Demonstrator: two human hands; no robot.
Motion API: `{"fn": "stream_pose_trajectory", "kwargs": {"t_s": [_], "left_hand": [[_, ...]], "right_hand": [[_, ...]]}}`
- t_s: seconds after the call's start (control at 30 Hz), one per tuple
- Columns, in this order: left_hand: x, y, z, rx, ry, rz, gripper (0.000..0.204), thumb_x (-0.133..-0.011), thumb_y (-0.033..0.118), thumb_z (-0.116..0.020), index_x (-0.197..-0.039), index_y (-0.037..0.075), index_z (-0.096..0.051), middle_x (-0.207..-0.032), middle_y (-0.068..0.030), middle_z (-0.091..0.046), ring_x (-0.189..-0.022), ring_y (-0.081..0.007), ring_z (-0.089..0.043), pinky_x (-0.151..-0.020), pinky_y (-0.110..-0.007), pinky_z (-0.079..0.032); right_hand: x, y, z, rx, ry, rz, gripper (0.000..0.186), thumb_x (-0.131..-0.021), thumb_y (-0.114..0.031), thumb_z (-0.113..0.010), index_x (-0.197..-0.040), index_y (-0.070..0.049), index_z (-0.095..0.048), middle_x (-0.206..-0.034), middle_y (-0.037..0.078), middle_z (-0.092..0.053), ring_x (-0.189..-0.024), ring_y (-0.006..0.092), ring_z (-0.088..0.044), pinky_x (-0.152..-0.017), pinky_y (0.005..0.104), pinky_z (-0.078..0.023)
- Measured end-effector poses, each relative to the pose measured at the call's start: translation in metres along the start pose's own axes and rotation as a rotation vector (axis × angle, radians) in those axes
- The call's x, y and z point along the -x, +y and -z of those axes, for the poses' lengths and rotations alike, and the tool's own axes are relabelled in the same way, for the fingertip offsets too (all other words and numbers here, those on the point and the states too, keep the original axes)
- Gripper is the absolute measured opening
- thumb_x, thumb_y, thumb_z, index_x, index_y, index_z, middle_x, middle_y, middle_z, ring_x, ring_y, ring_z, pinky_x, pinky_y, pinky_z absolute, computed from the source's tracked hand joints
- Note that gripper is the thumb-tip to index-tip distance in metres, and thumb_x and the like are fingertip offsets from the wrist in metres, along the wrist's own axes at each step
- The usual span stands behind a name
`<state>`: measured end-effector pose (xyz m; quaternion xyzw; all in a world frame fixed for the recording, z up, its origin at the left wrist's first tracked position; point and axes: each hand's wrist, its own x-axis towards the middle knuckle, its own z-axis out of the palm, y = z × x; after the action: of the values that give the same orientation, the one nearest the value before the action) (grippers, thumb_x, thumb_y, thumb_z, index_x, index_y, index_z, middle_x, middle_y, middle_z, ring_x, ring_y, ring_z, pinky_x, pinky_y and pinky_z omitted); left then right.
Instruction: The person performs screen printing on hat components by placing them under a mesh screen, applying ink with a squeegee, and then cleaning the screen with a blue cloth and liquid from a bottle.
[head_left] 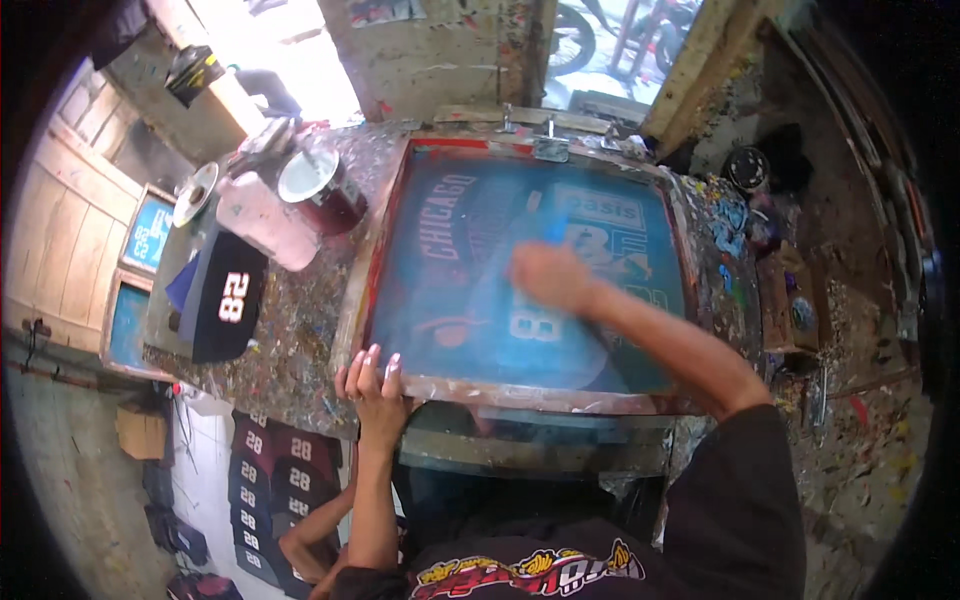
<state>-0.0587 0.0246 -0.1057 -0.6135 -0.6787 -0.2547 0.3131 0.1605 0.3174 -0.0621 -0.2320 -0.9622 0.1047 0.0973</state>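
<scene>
A wooden-framed printing screen (520, 395) with a blue mesh lies on the workbench, several pale letter and number designs showing in the mesh. My left hand (378, 385) grips its near left corner, fingers over the wooden rim and thumb hidden. Above the middle of the mesh, my right hand (550, 275) is closed and smeared by motion. A blurred blue patch shows just beyond its fingers; what it holds I cannot make out. Metal hinge clamps (550, 148) sit at the screen's far edge.
Left of the screen stand an open paint can (325, 195), a pink plastic jug (268, 222) and dark fabric pieces (228, 300) with a white number. Similar printed pieces (250, 490) lie lower left, near another bent arm (315, 535). Stained blue rags (728, 220) lie right.
</scene>
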Motion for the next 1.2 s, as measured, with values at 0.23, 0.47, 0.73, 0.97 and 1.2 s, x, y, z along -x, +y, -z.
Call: {"fn": "stream_pose_trajectory", "kwargs": {"t_s": [0.23,0.47,0.73,0.97,1.2], "left_hand": [[-0.001,0.002,-0.004,0.053,-0.012,-0.003,0.054,-0.099,0.048,-0.061,-0.141,0.017,-0.044,-0.148,-0.0158,-0.044,-0.138,-0.0340,-0.039,-0.114,-0.057,-0.026],[0.002,-0.003,0.001,0.085,-0.028,0.004,0.066,-0.098,0.063,-0.054,-0.141,0.013,-0.045,-0.147,-0.0163,-0.042,-0.138,-0.0355,-0.038,-0.114,-0.059,-0.025],[-0.017,-0.007,0.016,0.101,0.017,-0.030,0.062,-0.100,0.053,-0.059,-0.143,0.011,-0.043,-0.147,-0.0180,-0.041,-0.137,-0.0387,-0.039,-0.114,-0.059,-0.029],[-0.212,-0.031,0.056,0.033,0.331,-0.083,0.071,-0.091,0.047,-0.072,-0.142,0.004,-0.048,-0.137,-0.0205,-0.052,-0.126,-0.0400,-0.049,-0.110,-0.054,-0.036],[-0.481,-0.056,0.032,-0.014,0.404,-0.188,0.049,-0.089,0.052,-0.070,-0.120,0.014,-0.068,-0.108,-0.0103,-0.070,-0.104,-0.0315,-0.064,-0.098,-0.047,-0.038]], "right_hand": [[0.041,0.073,0.044,0.126,-0.023,0.026,0.026,-0.094,-0.025,-0.053,-0.079,-0.005,-0.060,-0.081,0.013,-0.069,-0.071,0.0343,-0.068,-0.060,0.0485,-0.054],[0.062,-0.073,0.055,-0.992,-0.291,-0.247,0.042,-0.103,-0.039,-0.053,-0.095,-0.001,-0.068,-0.081,0.012,-0.068,-0.076,0.0215,-0.067,-0.066,0.0404,-0.054],[0.180,-0.153,0.130,-1.206,-0.465,0.080,0.034,-0.101,-0.034,-0.066,-0.093,-0.001,-0.066,-0.073,0.012,-0.060,-0.072,0.0181,-0.058,-0.068,0.0382,-0.047],[0.242,-0.088,0.012,-0.265,0.276,-0.687,0.043,-0.099,-0.034,-0.064,-0.128,-0.003,-0.062,-0.146,0.028,-0.046,-0.130,0.0459,-0.049,-0.104,0.0493,-0.044],[0.221,-0.140,-0.016,-0.137,0.186,-0.224,0.040,-0.092,-0.012,-0.067,-0.131,-0.005,-0.063,-0.143,0.020,-0.054,-0.132,0.0393,-0.053,-0.109,0.0473,-0.045]]}}
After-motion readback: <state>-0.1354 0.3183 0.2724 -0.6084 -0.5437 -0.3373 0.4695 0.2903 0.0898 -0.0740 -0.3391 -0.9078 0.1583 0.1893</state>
